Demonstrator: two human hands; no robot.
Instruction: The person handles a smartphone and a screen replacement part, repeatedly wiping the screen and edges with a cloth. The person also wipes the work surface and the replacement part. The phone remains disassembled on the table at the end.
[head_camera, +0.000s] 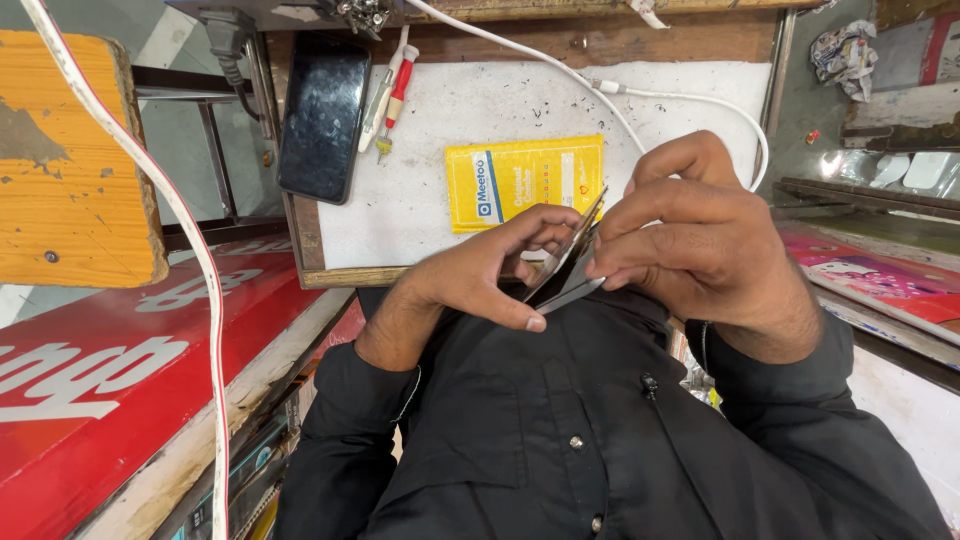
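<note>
Cramped little repair stall: a bench (420, 215) topped with a white, speckled mat, a wooden edge running round it, red signboards (120, 370) off to one side and a worn yellow wooden board (65, 160) above them.

The person's left hand (490, 270) is curled under a thin dark phone-like slab (565, 270), thumb stretched along its lower edge, fingers (545, 225) wrapped behind it. The right hand (700, 235) pinches it from the other side, fingertips pressed onto the edge. The slab looks split into two thin layers at the top, as if a screen or back panel is lifting away; can't tell which. Both hands are closed on it, held close to the black shirt (560, 430), just off the bench's near edge.

Further out on the mat: a yellow flat packet (525, 180), then a dark phone (323, 120) lying face up near the far corner, with a red-handled screwdriver (395, 95) right beside it. A white cable (600, 90) snakes across the top.

Risk-wise: that panel is thin, and prying with bare fingers could flex and crack it. Any ribbon inside might tear if the layers open too far. It's also over the lap, not the bench, so a slip means a drop.
</note>
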